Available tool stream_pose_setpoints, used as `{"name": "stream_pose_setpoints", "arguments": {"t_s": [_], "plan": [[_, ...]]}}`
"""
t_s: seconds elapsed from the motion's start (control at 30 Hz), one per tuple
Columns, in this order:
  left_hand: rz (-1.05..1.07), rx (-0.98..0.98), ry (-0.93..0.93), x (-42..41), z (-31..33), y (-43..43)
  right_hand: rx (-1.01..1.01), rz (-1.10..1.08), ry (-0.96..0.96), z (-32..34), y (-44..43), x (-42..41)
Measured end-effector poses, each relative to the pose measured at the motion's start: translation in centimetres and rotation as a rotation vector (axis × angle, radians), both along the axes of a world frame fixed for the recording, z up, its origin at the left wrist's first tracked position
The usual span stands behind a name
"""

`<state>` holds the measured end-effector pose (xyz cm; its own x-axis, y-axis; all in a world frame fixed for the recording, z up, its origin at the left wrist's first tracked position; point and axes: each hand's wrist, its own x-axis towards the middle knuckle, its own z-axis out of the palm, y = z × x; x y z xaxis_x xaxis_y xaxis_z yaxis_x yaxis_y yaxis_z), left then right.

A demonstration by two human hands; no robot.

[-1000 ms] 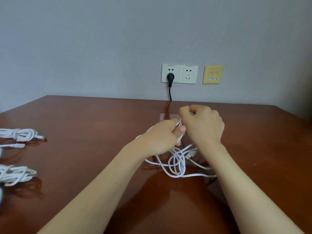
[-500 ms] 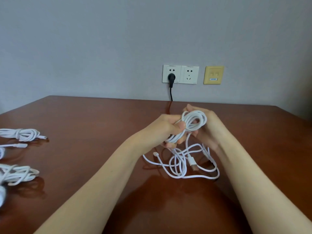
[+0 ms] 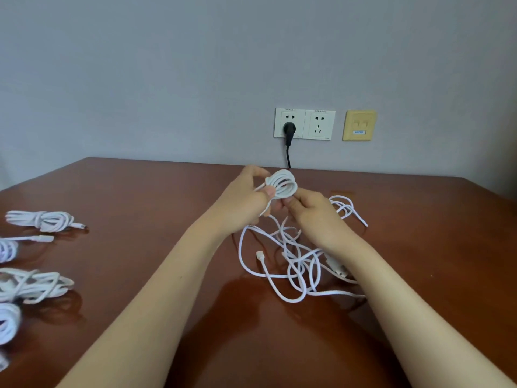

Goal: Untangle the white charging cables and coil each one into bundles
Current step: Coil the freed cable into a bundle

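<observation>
A small coil of white cable (image 3: 283, 184) is held up above the brown table (image 3: 140, 197). My left hand (image 3: 242, 201) pinches the coil's left side between thumb and fingers. At the coil's lower right, my right hand (image 3: 313, 212) pinches a strand. Below both hands a loose tangle of white cables (image 3: 293, 264) lies on the table, with a small connector (image 3: 259, 255) and a USB plug (image 3: 337, 266) showing. Another loose loop (image 3: 346, 207) trails off to the right of my right hand.
Several coiled white bundles lie along the table's left edge, among them one (image 3: 42, 219) at the far left and one (image 3: 30, 285) nearer. On the wall behind are white sockets (image 3: 305, 124) with a black plug (image 3: 288, 128) and cord, and a yellow plate (image 3: 359, 125).
The coil has been raised and turned so its rings face the camera. My right hand has dropped from behind the coil to its lower right, and the loose tangle has spread wider.
</observation>
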<state>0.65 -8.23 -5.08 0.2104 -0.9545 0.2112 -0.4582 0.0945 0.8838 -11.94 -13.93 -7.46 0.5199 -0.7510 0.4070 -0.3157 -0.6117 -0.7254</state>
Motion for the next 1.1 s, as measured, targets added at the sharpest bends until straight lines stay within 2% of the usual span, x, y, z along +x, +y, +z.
{"name": "stream_pose_setpoints", "arguments": {"t_s": [0.1, 0.17, 0.27, 0.4, 0.47, 0.57, 0.67, 0.77, 0.83, 0.93, 1.0, 1.1], "plan": [[-0.105, -0.053, 0.133, -0.2, 0.0, 0.0, -0.071, 0.029, 0.1, -0.5, 0.2, 0.3], [-0.085, -0.054, 0.077, -0.1, -0.2, -0.2, -0.122, 0.027, 0.159, -0.4, 0.3, 0.3], [0.055, -0.061, 0.0, 0.5, -0.6, -0.7, -0.222, 0.012, 0.276, -0.2, 0.8, 0.2], [0.172, -0.107, -0.117, 1.0, -1.2, -0.9, -0.548, -0.077, 0.496, 0.2, 1.7, 0.2], [0.201, -0.117, -0.118, 1.2, -1.3, -0.8, -0.656, -0.119, 0.503, 0.4, 2.0, 0.4], [0.188, -0.131, -0.158, 1.1, -1.4, -0.9, -0.855, -0.218, 0.396, 0.7, 1.9, 0.5], [0.093, -0.104, -0.235, 1.1, -1.7, -0.9, -0.735, -0.318, 0.286, 1.0, 1.9, 0.1], [-0.043, -0.072, -0.277, 1.3, -1.6, -0.6, -0.427, -0.321, 0.154, 1.6, 1.7, -1.0], [-0.107, -0.059, -0.272, 1.4, -1.4, -0.5, -0.309, -0.315, 0.037, 1.8, 1.3, -1.5], [-0.178, 0.011, -0.3, 1.2, -1.3, -0.3, -0.23, -0.319, 0.056, 1.9, 0.9, -2.0], [-0.23, 0.064, -0.331, 0.9, -1.2, -0.1, -0.174, -0.264, 0.096, 1.9, 0.7, -2.2], [-0.323, 0.108, -0.263, 0.6, -0.9, 0.4, 0.015, -0.016, 0.027, 2.1, 0.4, -2.6]]}}
